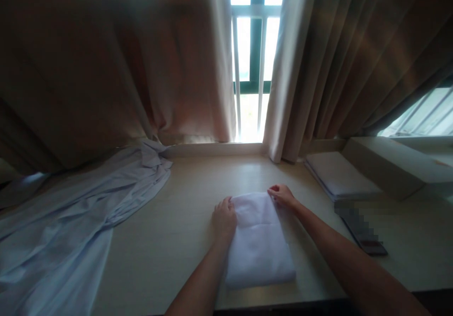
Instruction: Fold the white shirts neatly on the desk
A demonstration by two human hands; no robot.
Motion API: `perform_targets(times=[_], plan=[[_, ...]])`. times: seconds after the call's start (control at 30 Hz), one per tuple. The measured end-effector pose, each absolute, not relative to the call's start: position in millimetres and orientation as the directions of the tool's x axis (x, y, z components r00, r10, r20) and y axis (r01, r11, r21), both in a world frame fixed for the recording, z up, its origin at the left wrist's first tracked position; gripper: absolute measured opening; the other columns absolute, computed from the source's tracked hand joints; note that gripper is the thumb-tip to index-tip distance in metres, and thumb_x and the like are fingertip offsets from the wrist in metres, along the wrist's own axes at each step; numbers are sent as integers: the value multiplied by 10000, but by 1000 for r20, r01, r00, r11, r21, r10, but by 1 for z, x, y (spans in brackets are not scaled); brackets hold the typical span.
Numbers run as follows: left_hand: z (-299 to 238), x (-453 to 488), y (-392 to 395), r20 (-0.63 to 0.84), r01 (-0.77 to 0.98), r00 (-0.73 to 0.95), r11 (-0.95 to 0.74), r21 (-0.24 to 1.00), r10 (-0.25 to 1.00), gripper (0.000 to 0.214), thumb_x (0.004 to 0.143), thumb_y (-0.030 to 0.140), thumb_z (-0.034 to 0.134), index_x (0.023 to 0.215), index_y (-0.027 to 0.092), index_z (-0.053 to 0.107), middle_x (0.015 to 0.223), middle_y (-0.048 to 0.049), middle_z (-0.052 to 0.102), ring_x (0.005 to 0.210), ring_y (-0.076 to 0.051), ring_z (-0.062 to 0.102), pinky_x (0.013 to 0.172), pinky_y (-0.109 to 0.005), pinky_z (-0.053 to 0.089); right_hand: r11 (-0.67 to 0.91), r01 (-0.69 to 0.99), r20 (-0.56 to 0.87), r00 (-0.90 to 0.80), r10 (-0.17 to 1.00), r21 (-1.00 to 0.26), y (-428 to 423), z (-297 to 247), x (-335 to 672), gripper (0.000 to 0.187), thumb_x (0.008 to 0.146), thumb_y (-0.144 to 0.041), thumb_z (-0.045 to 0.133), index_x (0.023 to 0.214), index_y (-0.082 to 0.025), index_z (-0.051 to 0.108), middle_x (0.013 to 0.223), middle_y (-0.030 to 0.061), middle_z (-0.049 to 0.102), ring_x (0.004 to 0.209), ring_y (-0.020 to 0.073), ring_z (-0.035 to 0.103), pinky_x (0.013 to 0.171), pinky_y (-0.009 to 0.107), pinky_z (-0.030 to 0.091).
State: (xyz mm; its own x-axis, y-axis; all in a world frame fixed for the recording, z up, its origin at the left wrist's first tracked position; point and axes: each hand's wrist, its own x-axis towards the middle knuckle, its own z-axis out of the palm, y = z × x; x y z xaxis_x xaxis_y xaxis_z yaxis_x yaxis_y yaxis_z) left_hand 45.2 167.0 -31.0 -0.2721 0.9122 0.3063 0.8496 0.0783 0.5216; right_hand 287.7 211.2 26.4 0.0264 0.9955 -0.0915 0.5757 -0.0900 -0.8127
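A folded white cloth (260, 245) lies flat on the pale table (170, 254) in front of me, its far edge between my two hands. My left hand (224, 216) is closed at the far left corner, fingers curled over the cloth's edge. At the far right corner, my right hand (282, 195) pinches the cloth between thumb and fingers. A faint crease runs across the upper part of the cloth, and its near end looks rounded and thicker.
Loose crumpled pale cloth (81, 212) spreads over the left side. To the right are a folded white stack (341, 174), a long box (389, 165) and a dark flat object (364, 233), partly pixelated. Curtains (191, 61) hang behind the table, with a barred window (256, 47) between them.
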Motion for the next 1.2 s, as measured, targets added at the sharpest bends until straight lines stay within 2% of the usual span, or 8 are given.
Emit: perform_targets(times=[0.1,0.17,0.23,0.33,0.43,0.67,1.03,1.2], plan=[[-24,44,166,281,829,-289,92,552,915,375,922,304,382,1250,255,558,1127,-55,656,1005,-194,575,882,-314,422,54,703,150,75,986,-709,174,31,273,369,903,-315,435,1178,-120,587,1197,163,599,1091,245,557,962,367,405],[-14,44,161,272,819,-307,107,563,912,419,915,312,388,1306,234,515,1140,-76,643,1026,-198,578,902,-328,435,257,795,296,-103,950,-550,144,30,257,435,930,-286,378,1315,-130,506,1381,148,480,1285,243,415,1093,394,279],[-3,48,151,328,852,-241,38,522,913,460,909,303,386,1348,197,475,1248,-101,588,1155,-208,525,993,-354,401,376,825,309,-259,915,-422,120,27,241,505,943,-307,357,1422,-152,394,1508,108,315,1396,251,249,1140,435,181],[9,60,130,395,910,87,-235,343,914,492,915,302,369,1397,218,420,1464,-69,408,1370,-218,314,1128,-401,255,409,850,233,-346,909,-333,111,23,228,557,957,-362,338,1480,-175,296,1555,75,184,1437,256,108,1156,455,99],[4,70,118,274,926,217,-286,246,937,531,923,421,352,1427,253,382,1535,-55,291,1427,-248,195,1142,-451,201,357,877,151,-325,934,-321,127,20,228,573,963,-400,321,1486,-170,283,1557,86,162,1440,258,86,1155,443,65],[-32,66,121,235,973,78,-125,196,969,695,898,568,310,1483,194,258,1575,-97,149,1451,-245,83,1155,-447,140,252,897,75,-242,967,-363,147,-7,232,593,979,-488,202,1498,-205,242,1560,79,162,1443,219,78,1148,434,37],[-28,68,120,229,977,55,-100,190,972,629,896,546,338,1429,214,382,1534,-99,284,1430,-270,175,1148,-469,160,288,920,97,-272,957,-265,136,8,221,577,979,-427,224,1488,-160,267,1556,94,146,1445,241,34,1131,502,-78],[-25,67,121,212,971,79,-123,203,974,591,883,475,397,1416,220,402,1523,-107,307,1417,-273,217,1135,-457,192,263,915,197,-210,958,-306,82,14,211,598,971,-476,240,1497,-192,257,1559,69,127,1444,250,42,1153,472,-2]])
